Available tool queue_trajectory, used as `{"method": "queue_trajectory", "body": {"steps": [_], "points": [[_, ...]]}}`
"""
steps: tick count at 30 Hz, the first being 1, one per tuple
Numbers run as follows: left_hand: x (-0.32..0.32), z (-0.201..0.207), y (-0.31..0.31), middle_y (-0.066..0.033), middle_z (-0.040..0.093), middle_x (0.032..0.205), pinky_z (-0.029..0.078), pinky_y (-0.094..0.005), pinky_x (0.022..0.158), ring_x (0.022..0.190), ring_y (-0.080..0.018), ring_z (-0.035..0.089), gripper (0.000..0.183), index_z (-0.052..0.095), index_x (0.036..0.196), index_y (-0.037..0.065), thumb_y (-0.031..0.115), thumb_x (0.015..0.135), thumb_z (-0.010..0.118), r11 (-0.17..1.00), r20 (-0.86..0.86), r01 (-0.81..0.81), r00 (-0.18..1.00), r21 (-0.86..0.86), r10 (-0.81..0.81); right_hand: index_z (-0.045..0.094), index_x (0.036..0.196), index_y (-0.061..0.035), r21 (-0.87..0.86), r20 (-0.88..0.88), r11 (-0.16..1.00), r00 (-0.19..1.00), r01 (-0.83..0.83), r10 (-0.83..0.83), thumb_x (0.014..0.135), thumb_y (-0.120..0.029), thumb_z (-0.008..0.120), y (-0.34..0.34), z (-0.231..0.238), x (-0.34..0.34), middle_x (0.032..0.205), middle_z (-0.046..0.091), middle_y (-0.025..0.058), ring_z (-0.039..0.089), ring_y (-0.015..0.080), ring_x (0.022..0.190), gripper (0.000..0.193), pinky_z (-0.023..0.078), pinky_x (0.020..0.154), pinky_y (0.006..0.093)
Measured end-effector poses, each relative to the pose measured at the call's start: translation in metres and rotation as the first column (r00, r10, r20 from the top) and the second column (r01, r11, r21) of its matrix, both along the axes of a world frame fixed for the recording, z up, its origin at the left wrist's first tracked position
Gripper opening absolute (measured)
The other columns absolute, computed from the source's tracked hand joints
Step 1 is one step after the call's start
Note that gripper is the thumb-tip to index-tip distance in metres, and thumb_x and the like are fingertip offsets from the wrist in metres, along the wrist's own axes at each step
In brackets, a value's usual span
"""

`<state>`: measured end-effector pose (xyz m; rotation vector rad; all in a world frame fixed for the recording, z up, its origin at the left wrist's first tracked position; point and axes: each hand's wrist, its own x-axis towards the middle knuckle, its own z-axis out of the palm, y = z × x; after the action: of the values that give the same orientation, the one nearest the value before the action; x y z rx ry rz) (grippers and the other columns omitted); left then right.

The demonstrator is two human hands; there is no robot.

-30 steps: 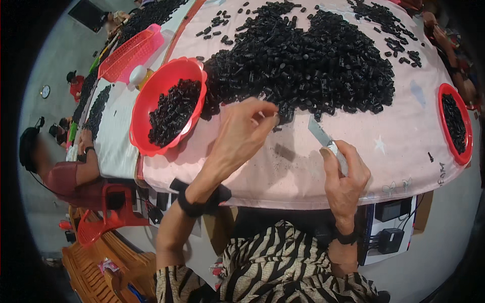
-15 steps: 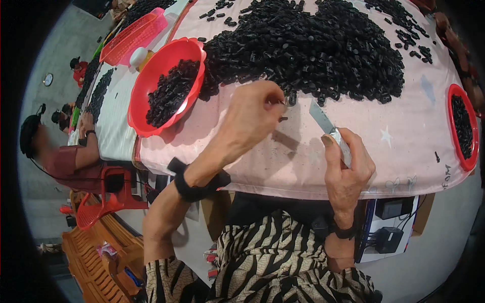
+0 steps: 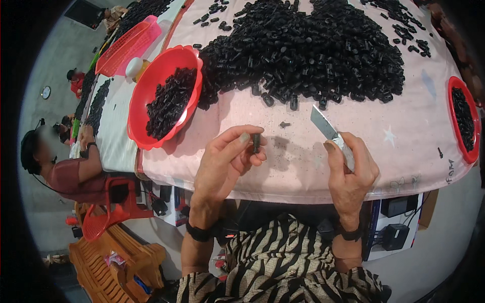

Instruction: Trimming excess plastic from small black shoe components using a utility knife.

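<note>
Trimming small black parts at a pink-covered table (image 3: pixel 303 171)
Near its front edge, left hand (image 3: pixel 225 161) pinches a black piece (image 3: pixel 256 143); right hand (image 3: pixel 351 171) grips a blade (image 3: pixel 326 126), bare cloth between.

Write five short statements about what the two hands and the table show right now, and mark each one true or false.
1. The left hand pinches a small black part in its fingers. True.
2. The right hand is empty. False: it grips a blade.
3. The red bowl at the left holds black parts. True.
4. The blade touches the pinched part. False: they are apart.
5. The pink cloth bears a large heap of black parts. True.
</note>
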<state>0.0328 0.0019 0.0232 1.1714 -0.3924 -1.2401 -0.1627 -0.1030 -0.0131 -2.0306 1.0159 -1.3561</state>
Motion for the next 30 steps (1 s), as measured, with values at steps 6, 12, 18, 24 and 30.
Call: {"method": "queue_trajectory", "body": {"steps": [6, 12, 18, 24, 30], "points": [[0.004, -0.011, 0.006, -0.0135, 0.064, 0.092, 0.048, -0.0236, 0.06, 0.072, -0.0172, 0.06, 0.021, 0.061, 0.108, -0.003, 0.01, 0.092, 0.06, 0.999, 0.036, -0.017, 0.999, -0.036, 0.019, 0.063, 0.094, 0.0015, 0.035, -0.051, 0.999, 0.998, 0.03, -0.028, 0.079, -0.006, 0.072, 0.003, 0.005, 0.004, 0.072, 0.061, 0.0114, 0.056, 0.0212, 0.056, 0.019, 0.041, 0.046, 0.0321], [0.003, -0.014, -0.003, -0.0132, 0.065, 0.092, 0.05, -0.0226, 0.061, 0.072, -0.0169, 0.061, 0.02, 0.062, 0.107, -0.003, 0.006, 0.089, 0.061, 0.998, -0.033, -0.024, 0.999, -0.055, 0.022, 0.062, 0.091, 0.0014, -0.031, -0.111, 0.999, 0.993, 0.039, -0.042, 0.079, -0.006, 0.072, 0.002, 0.006, 0.003, 0.069, 0.06, 0.0115, 0.056, 0.023, 0.056, 0.017, 0.041, 0.047, 0.0337], [-0.005, -0.015, -0.019, -0.0133, 0.065, 0.095, 0.051, -0.0219, 0.065, 0.075, -0.017, 0.062, 0.026, 0.061, 0.11, -0.003, -0.002, 0.084, 0.061, 0.995, -0.108, 0.015, 0.994, -0.094, -0.025, 0.062, 0.091, 0.0019, 0.083, -0.108, 0.996, 0.994, 0.042, -0.033, 0.08, -0.006, 0.072, 0.004, 0.009, 0.005, 0.069, 0.06, 0.012, 0.057, 0.0238, 0.056, 0.017, 0.042, 0.048, 0.0342], [-0.006, -0.02, -0.018, -0.0129, 0.065, 0.098, 0.05, -0.0255, 0.069, 0.078, -0.0166, 0.063, 0.031, 0.058, 0.114, -0.006, -0.006, 0.084, 0.061, 0.973, -0.107, 0.039, 0.992, -0.226, -0.064, 0.062, 0.095, 0.0028, 0.186, -0.076, 0.982, 0.996, -0.036, 0.051, 0.08, -0.007, 0.072, 0.01, 0.017, 0.015, 0.071, 0.061, 0.0126, 0.059, 0.0211, 0.058, 0.02, 0.044, 0.049, 0.0321], [-0.003, -0.02, -0.017, -0.0129, 0.065, 0.098, 0.049, -0.0254, 0.067, 0.08, -0.0155, 0.061, 0.03, 0.058, 0.112, -0.006, -0.006, 0.083, 0.062, 0.979, -0.101, 0.011, 0.994, -0.204, -0.032, 0.062, 0.098, 0.0035, 0.186, -0.042, 0.977, 0.992, -0.106, 0.115, 0.08, -0.007, 0.072, 0.012, 0.015, 0.024, 0.072, 0.062, 0.0127, 0.06, 0.0199, 0.057, 0.023, 0.044, 0.049, 0.0318]]}}
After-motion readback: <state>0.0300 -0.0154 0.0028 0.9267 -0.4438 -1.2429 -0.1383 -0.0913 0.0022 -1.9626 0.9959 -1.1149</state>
